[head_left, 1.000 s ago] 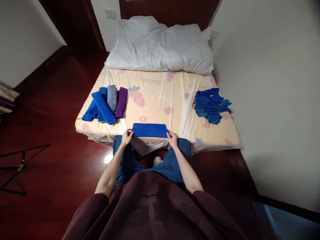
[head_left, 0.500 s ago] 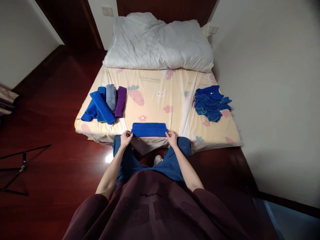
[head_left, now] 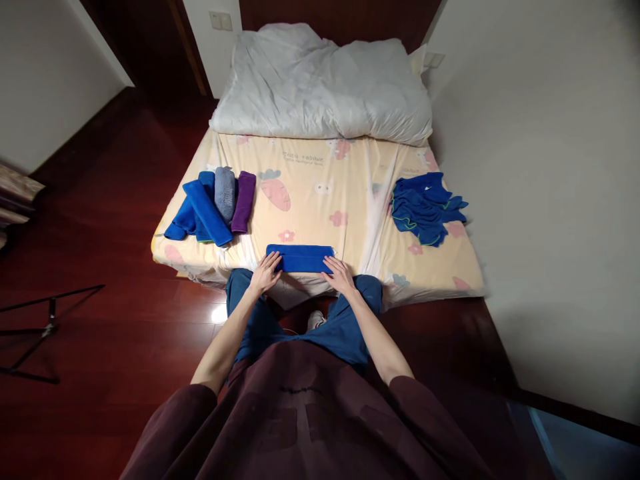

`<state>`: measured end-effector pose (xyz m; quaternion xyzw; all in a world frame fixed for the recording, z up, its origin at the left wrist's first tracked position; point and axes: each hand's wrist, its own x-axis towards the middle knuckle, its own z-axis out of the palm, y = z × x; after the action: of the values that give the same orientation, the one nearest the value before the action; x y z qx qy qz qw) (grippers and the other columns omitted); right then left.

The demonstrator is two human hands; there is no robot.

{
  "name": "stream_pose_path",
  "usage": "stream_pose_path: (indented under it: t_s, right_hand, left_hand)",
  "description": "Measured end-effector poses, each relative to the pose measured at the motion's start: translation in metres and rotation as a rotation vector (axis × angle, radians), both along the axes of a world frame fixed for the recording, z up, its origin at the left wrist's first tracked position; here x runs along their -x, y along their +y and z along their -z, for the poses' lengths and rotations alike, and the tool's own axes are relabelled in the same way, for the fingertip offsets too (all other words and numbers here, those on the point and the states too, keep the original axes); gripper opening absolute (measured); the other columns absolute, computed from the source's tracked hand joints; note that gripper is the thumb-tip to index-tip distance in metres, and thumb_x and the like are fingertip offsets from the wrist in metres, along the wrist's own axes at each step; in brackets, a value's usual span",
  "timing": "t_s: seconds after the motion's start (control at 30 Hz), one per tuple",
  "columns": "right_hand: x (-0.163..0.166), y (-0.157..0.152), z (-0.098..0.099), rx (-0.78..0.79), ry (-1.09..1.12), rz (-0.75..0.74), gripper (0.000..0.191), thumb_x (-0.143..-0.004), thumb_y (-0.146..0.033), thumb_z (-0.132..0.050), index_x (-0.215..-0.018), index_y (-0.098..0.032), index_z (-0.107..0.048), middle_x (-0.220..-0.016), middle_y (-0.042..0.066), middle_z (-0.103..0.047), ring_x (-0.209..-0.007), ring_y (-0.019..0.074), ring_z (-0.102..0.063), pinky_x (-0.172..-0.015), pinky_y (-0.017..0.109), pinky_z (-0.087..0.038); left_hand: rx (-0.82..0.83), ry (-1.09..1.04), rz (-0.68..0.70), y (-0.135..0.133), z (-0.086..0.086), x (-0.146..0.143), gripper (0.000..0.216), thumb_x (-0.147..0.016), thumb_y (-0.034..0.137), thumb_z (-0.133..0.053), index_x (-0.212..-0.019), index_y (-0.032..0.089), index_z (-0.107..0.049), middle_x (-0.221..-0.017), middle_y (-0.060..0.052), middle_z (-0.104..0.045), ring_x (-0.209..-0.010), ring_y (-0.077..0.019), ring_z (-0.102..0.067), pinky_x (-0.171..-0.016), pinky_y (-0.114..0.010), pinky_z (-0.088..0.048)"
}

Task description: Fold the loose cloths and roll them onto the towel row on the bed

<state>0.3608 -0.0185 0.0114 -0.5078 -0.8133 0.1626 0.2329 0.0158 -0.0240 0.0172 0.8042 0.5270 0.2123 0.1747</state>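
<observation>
A folded blue towel (head_left: 301, 257) lies in a narrow strip on the near edge of the bed (head_left: 325, 200). My left hand (head_left: 266, 272) rests on its left end with the fingers stretched flat. At the right end my right hand (head_left: 339, 274) presses down the same way, fingers spread. Neither hand grips anything.
Rolled towels, blue (head_left: 206, 212), grey (head_left: 225, 193) and purple (head_left: 243, 201), lie side by side at the bed's left edge. A heap of loose blue towels (head_left: 424, 208) sits at the right edge. A white duvet (head_left: 320, 87) covers the far end. A black stand (head_left: 35, 327) is on the floor, left.
Both hands let go of the towel's near corners and now lie flat on top of it. The towel strip looks narrower, folded over once more.
</observation>
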Motion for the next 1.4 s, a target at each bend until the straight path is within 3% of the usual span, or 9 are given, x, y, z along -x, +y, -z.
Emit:
stream_pose_path:
  t_s: [0.17,0.37,0.6,0.77,0.93,1.1,1.23,1.4]
  right_hand:
    - [-0.003,0.003,0.008,0.005,-0.020,-0.012,0.053,-0.093,-0.029,-0.063,-0.146,-0.024,-0.058,-0.155,0.007,-0.052,-0.147,0.0267,-0.045,-0.122,0.052,-0.034]
    - [-0.003,0.011,0.012,0.067,-0.045,0.004,0.057,-0.089,-0.020,-0.064,-0.145,-0.024,-0.059,-0.153,0.008,-0.055,-0.145,0.0282,-0.047,-0.118,0.051,-0.039]
    - [-0.002,0.021,0.006,0.117,0.019,0.071,0.065,-0.078,-0.008,-0.058,-0.141,-0.024,-0.062,-0.146,0.008,-0.061,-0.138,0.0268,-0.053,-0.119,0.050,-0.039]
    - [-0.005,0.038,0.011,0.177,0.268,0.178,0.059,-0.072,-0.007,-0.054,-0.129,-0.021,-0.066,-0.126,0.008,-0.072,-0.125,0.0243,-0.063,-0.114,0.044,-0.046]
    - [-0.010,0.057,0.021,0.261,0.447,0.275,0.036,-0.080,-0.028,-0.064,-0.115,-0.021,-0.068,-0.118,0.009,-0.073,-0.109,0.0255,-0.069,-0.099,0.041,-0.056]
    - [-0.006,0.076,0.025,0.325,0.510,0.418,0.033,-0.085,-0.048,-0.063,-0.102,-0.020,-0.067,-0.090,0.008,-0.074,-0.084,0.0234,-0.070,-0.079,0.035,-0.059]
    - [0.002,0.090,0.020,0.315,0.528,0.490,0.041,-0.087,-0.053,-0.060,-0.105,-0.017,-0.066,-0.088,0.008,-0.073,-0.081,0.0207,-0.068,-0.076,0.031,-0.056]
    - [0.007,0.099,0.017,0.334,0.500,0.548,0.038,-0.088,-0.048,-0.063,-0.104,-0.014,-0.067,-0.086,0.009,-0.073,-0.077,0.0195,-0.067,-0.072,0.029,-0.054]
  left_hand:
    - [0.018,0.063,0.001,0.000,0.003,-0.001,0.075,-0.084,0.021,-0.057,-0.157,0.013,-0.041,-0.164,-0.014,-0.036,-0.155,-0.0303,-0.028,-0.130,-0.051,-0.019]
    - [0.057,0.113,-0.039,0.003,0.010,0.003,0.082,-0.076,0.005,-0.049,-0.157,0.019,-0.043,-0.162,-0.010,-0.041,-0.154,-0.0284,-0.033,-0.128,-0.052,-0.023]
    - [0.068,0.041,-0.037,0.019,0.013,0.010,0.077,-0.072,0.007,-0.053,-0.148,0.019,-0.054,-0.155,-0.012,-0.051,-0.146,-0.0309,-0.044,-0.125,-0.053,-0.029]
    - [0.122,-0.147,-0.041,0.036,0.008,0.023,0.064,-0.073,0.013,-0.052,-0.137,0.016,-0.060,-0.140,-0.013,-0.063,-0.133,-0.0282,-0.057,-0.116,-0.046,-0.044]
    - [0.206,-0.313,-0.198,0.051,0.004,0.030,0.052,-0.085,0.031,-0.056,-0.134,0.014,-0.059,-0.127,-0.014,-0.069,-0.118,-0.0288,-0.066,-0.105,-0.042,-0.052]
    - [0.294,-0.390,-0.387,0.072,0.000,0.024,0.056,-0.092,0.044,-0.057,-0.137,0.012,-0.056,-0.102,-0.011,-0.073,-0.088,-0.0248,-0.071,-0.084,-0.036,-0.056]
    - [0.314,-0.327,-0.502,0.089,-0.003,0.018,0.050,-0.096,0.047,-0.053,-0.134,0.015,-0.058,-0.092,-0.009,-0.073,-0.090,-0.0247,-0.070,-0.088,-0.035,-0.053]
    - [0.354,-0.254,-0.570,0.098,0.001,0.016,0.042,-0.097,0.044,-0.054,-0.126,0.015,-0.063,-0.098,-0.014,-0.075,-0.097,-0.0289,-0.070,-0.091,-0.037,-0.050]
